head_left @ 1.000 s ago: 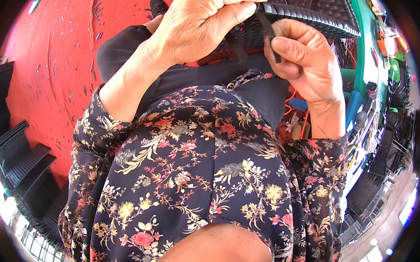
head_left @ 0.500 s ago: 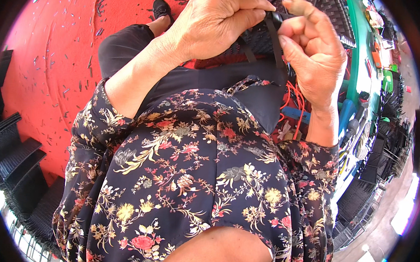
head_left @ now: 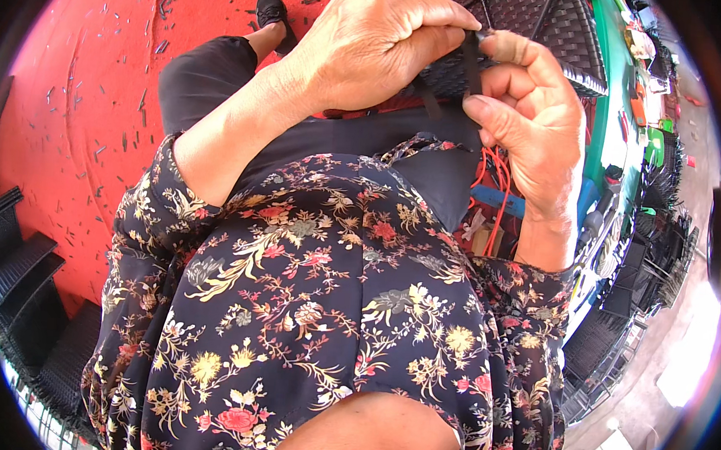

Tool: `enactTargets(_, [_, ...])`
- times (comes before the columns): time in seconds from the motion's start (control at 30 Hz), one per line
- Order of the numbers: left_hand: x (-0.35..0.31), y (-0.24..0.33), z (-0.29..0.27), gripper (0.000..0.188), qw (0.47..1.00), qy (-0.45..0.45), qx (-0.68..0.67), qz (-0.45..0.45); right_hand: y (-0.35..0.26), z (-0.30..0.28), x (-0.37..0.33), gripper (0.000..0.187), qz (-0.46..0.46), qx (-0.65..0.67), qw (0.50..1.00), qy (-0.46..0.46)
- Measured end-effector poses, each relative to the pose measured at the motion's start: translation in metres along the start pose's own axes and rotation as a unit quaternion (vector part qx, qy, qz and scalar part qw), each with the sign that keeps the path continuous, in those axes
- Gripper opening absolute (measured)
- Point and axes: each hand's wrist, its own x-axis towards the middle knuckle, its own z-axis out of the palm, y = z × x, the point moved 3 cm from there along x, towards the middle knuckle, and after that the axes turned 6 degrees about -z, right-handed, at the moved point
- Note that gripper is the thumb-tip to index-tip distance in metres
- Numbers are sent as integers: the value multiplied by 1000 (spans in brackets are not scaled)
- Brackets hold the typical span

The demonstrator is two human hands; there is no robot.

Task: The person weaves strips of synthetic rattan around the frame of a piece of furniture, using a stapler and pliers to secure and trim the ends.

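- Flat dark strip (head_left: pixel 473 69), narrow and ribbon-like: located between the two hands, at the near edge of a black woven panel with a glossy basket-weave surface (head_left: pixel 570 31).
- Long axis of the strip ran nearly straight up and down in the view; upper end pointed away from the wearer, to the left fingertips, lower end toward the lap.
- Left hand (head_left: pixel 376 49): thumb and forefinger pressed together, pinching the strip at its upper end; back of the hand faced the camera.
- Right hand (head_left: pixel 534 120): fingers curled, forefinger tip close to the pinch point, thumb tip beside the lower part of the strip. Thumb and forefinger tips stood apart; could not tell whether the other fingers gripped the strip.
- Second dark strip (head_left: pixel 429 99): hung below the left hand, over the dark trousers (head_left: pixel 324 139), its long axis slanting down to the right; blurred.
- Right side: green-edged worktop (head_left: pixel 613 47) beside the woven panel. Thin orange-red cords (head_left: pixel 501 173) and a blue object (head_left: pixel 500 201) lay below the right hand, near the wrist.
- Left side: red floor covering (head_left: pixel 58 147) scattered with dark slivers; black woven pieces (head_left: pixel 22 279) stood near the rim of the view.
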Motion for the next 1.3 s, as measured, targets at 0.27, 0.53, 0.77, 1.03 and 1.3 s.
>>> enactTargets(0.27, [3, 3, -2, 17, 999, -5, -35, -23, 2, -1, 4, 52, -243, -177, 952, 57])
enactTargets(0.53, [3, 3, -3, 17, 999, -4, -39, -16, 9, -4, 12, 45, -254, -101, 961, 38])
enactTargets(0.77, [10, 6, -5, 17, 1000, -1, -15, -2, 15, 1, 11, 35, -303, -19, 941, 150])
enactTargets(1.03, [8, 5, -7, 18, 1000, 7, -3, 19, 25, 21, 6, 15, -358, -61, 899, 246])
enactTargets(1.3, [18, 12, -12, 18, 1000, -4, 23, -4, 32, 22, 14, 24, -402, -155, 857, 283])
